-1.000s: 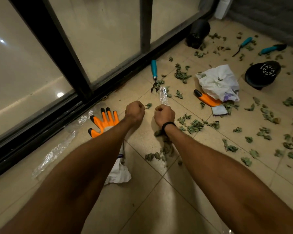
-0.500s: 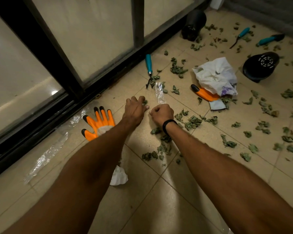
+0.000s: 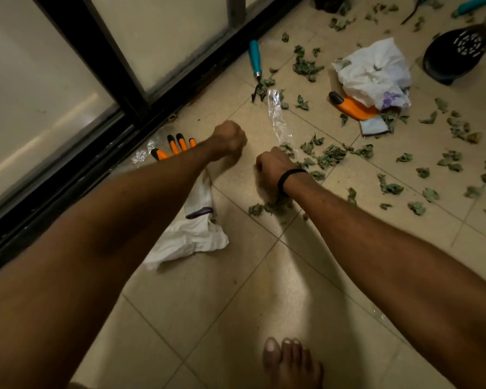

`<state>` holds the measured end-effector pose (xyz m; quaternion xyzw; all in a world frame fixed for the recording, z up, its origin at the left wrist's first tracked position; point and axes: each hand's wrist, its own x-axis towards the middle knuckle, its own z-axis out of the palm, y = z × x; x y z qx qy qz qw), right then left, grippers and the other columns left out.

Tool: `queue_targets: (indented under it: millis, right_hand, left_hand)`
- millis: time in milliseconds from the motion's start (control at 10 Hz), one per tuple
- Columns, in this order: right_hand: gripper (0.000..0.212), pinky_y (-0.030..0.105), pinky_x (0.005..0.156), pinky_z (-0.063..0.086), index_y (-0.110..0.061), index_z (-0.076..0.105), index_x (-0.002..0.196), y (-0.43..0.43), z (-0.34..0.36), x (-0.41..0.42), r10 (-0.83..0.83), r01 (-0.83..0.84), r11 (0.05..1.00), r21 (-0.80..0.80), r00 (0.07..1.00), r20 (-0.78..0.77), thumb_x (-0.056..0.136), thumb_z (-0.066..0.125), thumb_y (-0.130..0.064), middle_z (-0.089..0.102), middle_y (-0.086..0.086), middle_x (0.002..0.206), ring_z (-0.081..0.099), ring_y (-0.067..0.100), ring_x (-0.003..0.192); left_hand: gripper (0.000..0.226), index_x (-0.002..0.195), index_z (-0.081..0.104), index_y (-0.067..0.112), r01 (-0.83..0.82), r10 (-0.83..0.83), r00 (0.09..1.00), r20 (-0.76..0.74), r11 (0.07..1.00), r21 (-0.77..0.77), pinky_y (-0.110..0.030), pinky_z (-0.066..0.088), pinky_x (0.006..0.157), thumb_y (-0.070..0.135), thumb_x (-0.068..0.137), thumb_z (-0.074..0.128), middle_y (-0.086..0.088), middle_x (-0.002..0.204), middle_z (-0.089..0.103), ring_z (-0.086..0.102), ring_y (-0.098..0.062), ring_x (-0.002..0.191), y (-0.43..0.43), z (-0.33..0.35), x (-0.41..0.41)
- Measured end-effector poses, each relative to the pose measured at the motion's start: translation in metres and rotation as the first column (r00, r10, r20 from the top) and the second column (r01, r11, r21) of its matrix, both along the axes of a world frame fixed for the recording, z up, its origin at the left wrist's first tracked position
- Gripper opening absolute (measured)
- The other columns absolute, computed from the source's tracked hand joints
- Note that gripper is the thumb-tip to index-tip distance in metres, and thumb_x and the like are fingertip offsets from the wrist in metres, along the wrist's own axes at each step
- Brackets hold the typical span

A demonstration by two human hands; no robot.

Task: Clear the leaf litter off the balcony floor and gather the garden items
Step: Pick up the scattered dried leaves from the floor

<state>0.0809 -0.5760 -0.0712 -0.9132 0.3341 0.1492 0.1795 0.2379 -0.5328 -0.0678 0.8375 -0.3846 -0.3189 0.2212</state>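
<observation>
**A:** Where does the leaf litter (image 3: 451,158) lie on the balcony floor (image 3: 264,290)?

**B:** Most of it spreads over the far right of the floor, away from the door-track edge. The nearest clump (image 3: 330,155) sits just beyond and to the right of the right hand (image 3: 272,167). A smaller patch (image 3: 267,207) lies under that wrist.

**A:** And the left hand (image 3: 230,138)?

**B:** It hovers closer to the door-track edge, its forearm crossing an orange glove (image 3: 173,147), and it is well apart from the clump. So the right hand is nearer, and the likely reach runs forward and rightward.

**A:** How are the fingers?

**B:** Both hands are curled into fists with the knuckles up. Whether either pinches anything cannot be told. A clear plastic strip (image 3: 277,116) runs its long axis from the teal hand rake (image 3: 255,58) toward the right hand's knuckles, with its near end touching or just beside them.
</observation>
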Motion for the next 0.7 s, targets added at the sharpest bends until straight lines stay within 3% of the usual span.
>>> queue_targets:
  millis: [100, 200, 300, 400, 500, 600, 700]
  right_hand:
    - [0.026, 0.038, 0.094, 0.042, -0.006, 0.058, 0.121, 0.015, -0.002, -0.005, 0.026, -0.024, 0.999, -0.035, 0.999, 0.035, 0.097, 0.051, -0.014, 0.046, 0.019, 0.127, 0.05, 0.037, 0.115]
    - [0.023, 0.035, 0.083, 0.046, -0.008, 0.062, 0.11, 0.018, -0.001, -0.005, -0.057, 0.055, 0.998, 0.043, 0.996, 0.062, 0.088, 0.063, -0.013, 0.059, 0.016, 0.117, 0.057, 0.032, 0.105]
    - [0.016, 0.033, 0.076, 0.051, -0.007, 0.067, 0.099, 0.011, 0.004, -0.004, -0.183, 0.169, 0.977, 0.133, 0.978, 0.099, 0.084, 0.066, -0.012, 0.067, 0.015, 0.105, 0.063, 0.03, 0.096]
    - [0.014, 0.04, 0.081, 0.058, -0.001, 0.071, 0.09, 0.001, 0.011, -0.002, -0.33, 0.294, 0.925, 0.242, 0.936, 0.125, 0.085, 0.062, -0.011, 0.072, 0.015, 0.093, 0.069, 0.028, 0.091]
    - [0.016, 0.041, 0.08, 0.059, -0.002, 0.073, 0.092, 0.003, 0.018, -0.003, -0.38, 0.337, 0.898, 0.284, 0.918, 0.112, 0.083, 0.065, -0.011, 0.074, 0.012, 0.09, 0.071, 0.025, 0.088]
    - [0.015, 0.037, 0.076, 0.06, -0.005, 0.075, 0.087, 0.011, 0.027, -0.011, -0.421, 0.361, 0.879, 0.311, 0.894, 0.152, 0.079, 0.076, -0.017, 0.074, 0.008, 0.086, 0.071, 0.02, 0.085]
    - [0.012, 0.036, 0.073, 0.059, -0.005, 0.075, 0.08, 0.022, 0.026, -0.023, -0.428, 0.367, 0.889, 0.276, 0.879, 0.21, 0.08, 0.075, -0.017, 0.074, 0.008, 0.081, 0.07, 0.018, 0.081]
  left_hand:
    - [0.026, 0.096, 0.074, -0.001, 0.077, -0.078, 0.997, 0.006, 0.992, 0.095, -0.028, 0.05, 0.067, 0.012, 0.093, 0.052, -0.007, 0.094, 0.07, 0.063, -0.021, 0.086, 0.011, 0.009, -0.012]
    - [0.037, 0.1, 0.07, -0.005, 0.194, -0.219, 0.973, 0.072, 0.947, 0.257, -0.038, 0.051, 0.079, 0.023, 0.084, 0.052, -0.013, 0.104, 0.069, 0.063, -0.031, 0.096, 0.021, 0.015, -0.03]
    - [0.031, 0.098, 0.068, -0.006, 0.328, -0.377, 0.924, 0.069, 0.871, 0.367, -0.036, 0.046, 0.077, 0.021, 0.091, 0.054, -0.012, 0.094, 0.06, 0.057, -0.029, 0.091, 0.029, 0.027, -0.045]
    - [0.025, 0.086, 0.063, 0.001, 0.401, -0.496, 0.863, 0.094, 0.786, 0.47, -0.034, 0.044, 0.069, 0.025, 0.091, 0.056, -0.009, 0.08, 0.056, 0.055, -0.026, 0.078, 0.04, 0.038, -0.066]
    - [0.029, 0.097, 0.062, -0.001, 0.405, -0.521, 0.846, 0.117, 0.769, 0.495, -0.034, 0.044, 0.069, 0.027, 0.092, 0.056, -0.008, 0.08, 0.053, 0.056, -0.028, 0.083, 0.048, 0.043, -0.073]
    - [0.037, 0.119, 0.059, -0.001, 0.352, -0.483, 0.851, 0.207, 0.816, 0.459, -0.037, 0.044, 0.083, 0.028, 0.097, 0.055, -0.017, 0.111, 0.06, 0.057, -0.034, 0.108, 0.06, 0.039, -0.085]
    - [0.038, 0.124, 0.055, 0.0, 0.306, -0.414, 0.873, 0.257, 0.876, 0.373, -0.041, 0.041, 0.092, 0.03, 0.102, 0.048, -0.019, 0.126, 0.057, 0.052, -0.035, 0.116, 0.071, 0.032, -0.1]
